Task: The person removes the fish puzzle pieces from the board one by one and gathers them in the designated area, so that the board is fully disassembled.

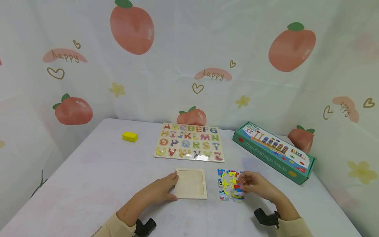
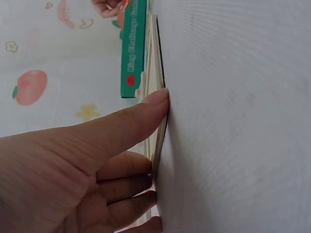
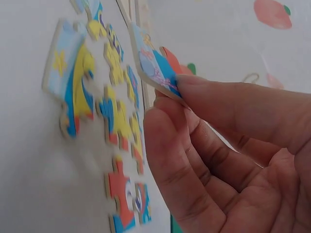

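Observation:
My left hand rests at the left side of a shallow square wooden tray, which shows a bare wood bottom. In the left wrist view the thumb touches the tray's edge, and the other fingers are bent lightly along it. Between thumb and fingers, my right hand pinches a jigsaw piece printed in blue, pink and red, raised above the table. Under and beside that hand lie several loose jigsaw pieces in yellow, blue and red, spread in rough rows to the tray's right.
Behind the tray lies a wooden alphabet board with knobbed letters. A green Ring Challenge Game box sits at the back right, angled. On the back left is a yellow block. A printed curtain hangs behind the white-covered table.

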The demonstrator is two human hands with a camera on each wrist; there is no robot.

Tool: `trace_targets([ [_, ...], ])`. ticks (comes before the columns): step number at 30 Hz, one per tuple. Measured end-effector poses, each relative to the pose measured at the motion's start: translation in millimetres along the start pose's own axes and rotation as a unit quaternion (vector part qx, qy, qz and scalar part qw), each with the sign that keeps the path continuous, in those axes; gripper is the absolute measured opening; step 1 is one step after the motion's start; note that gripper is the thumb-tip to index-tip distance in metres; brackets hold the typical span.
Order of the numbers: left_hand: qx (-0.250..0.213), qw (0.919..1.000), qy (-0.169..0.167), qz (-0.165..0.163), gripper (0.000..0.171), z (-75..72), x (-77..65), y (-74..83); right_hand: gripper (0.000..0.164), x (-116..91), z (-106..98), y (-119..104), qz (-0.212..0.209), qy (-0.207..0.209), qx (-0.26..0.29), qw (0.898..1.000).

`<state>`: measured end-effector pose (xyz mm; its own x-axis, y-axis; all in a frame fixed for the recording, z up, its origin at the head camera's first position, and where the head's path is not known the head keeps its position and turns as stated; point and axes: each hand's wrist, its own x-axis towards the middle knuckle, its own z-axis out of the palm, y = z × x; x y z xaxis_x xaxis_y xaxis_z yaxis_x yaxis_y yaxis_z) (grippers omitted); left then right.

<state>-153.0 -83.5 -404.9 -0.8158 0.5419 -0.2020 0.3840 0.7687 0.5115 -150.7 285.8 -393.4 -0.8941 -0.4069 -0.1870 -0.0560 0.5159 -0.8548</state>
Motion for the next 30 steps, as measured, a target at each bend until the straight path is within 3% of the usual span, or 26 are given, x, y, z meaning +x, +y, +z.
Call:
trace_targets([
  [19,0.006,1.0000,0.000,0.002,0.076,-0.5,0.8,1.3,0.031,-16,-29,24,0.060,-0.047,0.017,0.997],
  [30,-0.005,1.0000,-0.003,-0.001,0.075,-1.2,0.3,2.3,0.028,-15,-29,32,0.083,-0.049,0.009,0.995],
])
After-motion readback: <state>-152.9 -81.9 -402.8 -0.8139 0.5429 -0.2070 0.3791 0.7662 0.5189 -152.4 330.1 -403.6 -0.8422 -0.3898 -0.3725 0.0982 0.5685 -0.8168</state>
